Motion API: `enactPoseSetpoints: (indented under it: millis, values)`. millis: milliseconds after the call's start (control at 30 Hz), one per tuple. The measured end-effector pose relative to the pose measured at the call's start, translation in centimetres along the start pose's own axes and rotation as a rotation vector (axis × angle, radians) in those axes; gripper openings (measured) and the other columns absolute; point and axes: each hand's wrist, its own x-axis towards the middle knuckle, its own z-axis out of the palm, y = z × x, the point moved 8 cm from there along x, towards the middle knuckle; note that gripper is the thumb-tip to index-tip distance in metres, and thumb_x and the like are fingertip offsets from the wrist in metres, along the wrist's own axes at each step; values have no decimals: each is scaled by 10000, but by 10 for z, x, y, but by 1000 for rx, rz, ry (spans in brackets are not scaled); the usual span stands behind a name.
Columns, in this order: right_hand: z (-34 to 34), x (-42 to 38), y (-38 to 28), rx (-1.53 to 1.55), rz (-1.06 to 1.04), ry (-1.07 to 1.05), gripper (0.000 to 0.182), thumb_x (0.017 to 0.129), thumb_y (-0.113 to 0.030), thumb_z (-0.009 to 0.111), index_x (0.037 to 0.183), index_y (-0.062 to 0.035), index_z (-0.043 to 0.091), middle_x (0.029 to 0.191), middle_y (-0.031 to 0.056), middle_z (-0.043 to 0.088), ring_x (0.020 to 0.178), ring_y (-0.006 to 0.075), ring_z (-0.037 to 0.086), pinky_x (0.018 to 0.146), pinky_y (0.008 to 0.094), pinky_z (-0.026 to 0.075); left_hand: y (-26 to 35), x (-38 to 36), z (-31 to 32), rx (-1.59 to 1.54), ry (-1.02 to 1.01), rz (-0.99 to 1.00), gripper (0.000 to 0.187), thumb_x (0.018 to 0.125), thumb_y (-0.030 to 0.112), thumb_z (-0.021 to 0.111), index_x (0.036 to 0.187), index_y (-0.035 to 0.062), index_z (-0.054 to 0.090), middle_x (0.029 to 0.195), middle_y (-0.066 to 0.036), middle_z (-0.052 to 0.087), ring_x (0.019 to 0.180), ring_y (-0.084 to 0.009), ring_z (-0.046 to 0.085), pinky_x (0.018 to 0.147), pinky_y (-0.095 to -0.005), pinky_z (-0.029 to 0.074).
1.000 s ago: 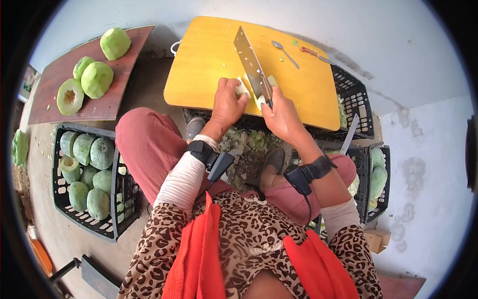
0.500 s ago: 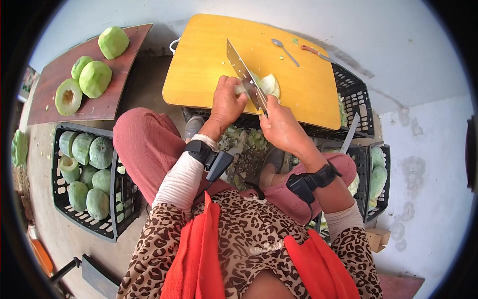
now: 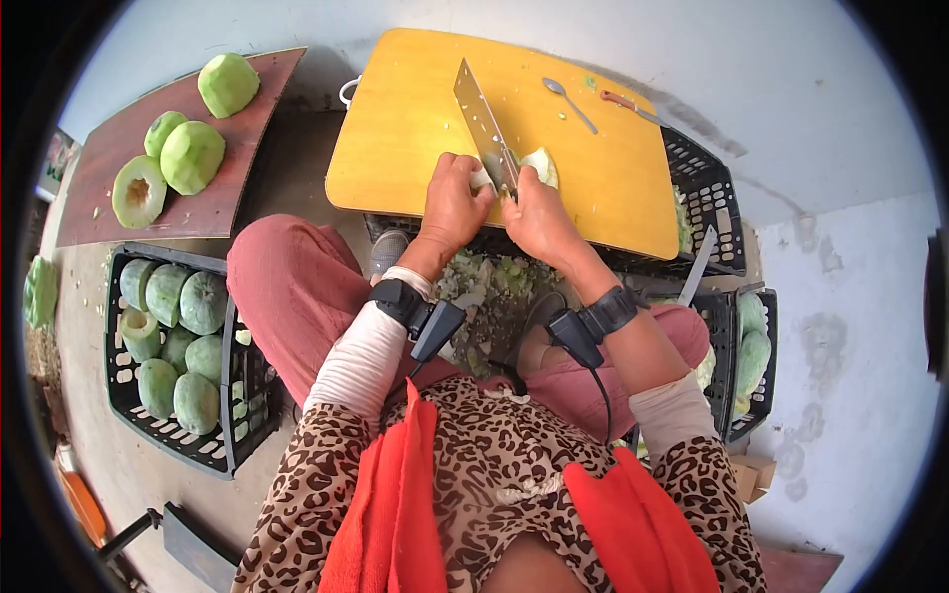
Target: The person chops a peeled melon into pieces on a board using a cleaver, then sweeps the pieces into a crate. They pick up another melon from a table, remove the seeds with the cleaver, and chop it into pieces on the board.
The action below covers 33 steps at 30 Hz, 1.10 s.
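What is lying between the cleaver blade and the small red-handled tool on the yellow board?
In the head view, a metal spoon lies between the cleaver and the red-handled tool, on the yellow board.

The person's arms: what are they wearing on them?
Both hands are bare. The left hand has a cream ribbed sleeve reaching the wrist; the right hand has the same sleeve pushed up towards the elbow. Each wrist carries a black strap with a small black device, the right one trailing a thin black cable. Leopard-print sleeves cover the upper arms.
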Motion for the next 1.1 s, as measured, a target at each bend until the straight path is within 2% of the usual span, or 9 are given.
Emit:
enactPoseSetpoints:
  millis: [233,433,467,533,567,733,1033,1100]
  values:
    - [-15,-14,0,89,75,1,313,860,-93,543,1087,80,415,799,343,593,792,512,587,692,528,470,-2,-3,-1,-29,53,20,298,717,53,674,982,1,549,927,-195,532,845,-383,567,752,-435,482]
    - [-31,-44,-26,86,-26,-35,351,858,-59,531,1144,86,387,770,340,578,773,516,575,673,535,455,-2,-4,-2,-58,42,-16,289,717,36,676,961,8,524,895,-180,519,774,-356,563,691,-420,482]
    - [-30,-46,-25,71,-24,-44,382,858,-64,538,1178,82,389,785,333,584,779,502,584,682,515,459,-2,-4,-3,-54,38,-21,288,717,35,676,958,10,521,891,-177,517,763,-353,562,681,-418,481]
    - [-28,-49,-23,43,-23,-63,445,858,-75,553,1245,75,392,813,319,595,791,474,603,699,476,467,-2,-4,-3,-25,68,14,290,716,39,696,957,19,536,875,-136,520,689,-264,561,644,-363,493]
    - [-26,-49,-22,42,-31,-68,446,856,-72,555,1243,77,390,811,320,594,786,476,603,694,479,466,-3,-4,-4,-10,83,32,291,716,42,706,957,23,544,868,-116,521,652,-220,560,626,-336,499]
    - [-23,-50,-23,23,-34,-109,445,855,-65,553,1232,84,368,778,323,585,757,486,594,665,500,459,-2,-4,-4,34,94,82,293,702,37,710,947,22,549,866,-111,527,665,-227,559,634,-337,500]
    - [-14,-39,-31,-16,-29,-176,229,858,-49,507,986,87,374,715,321,559,719,500,581,628,519,445,-3,-3,-4,8,77,54,264,701,33,707,925,12,567,867,-122,555,675,-240,565,646,-345,502]
    - [-8,-30,-30,-36,-48,-173,226,858,-54,506,973,92,377,723,323,562,728,501,581,634,518,449,-4,-2,-4,18,64,48,244,706,40,704,909,9,572,857,-125,557,670,-244,565,646,-347,500]
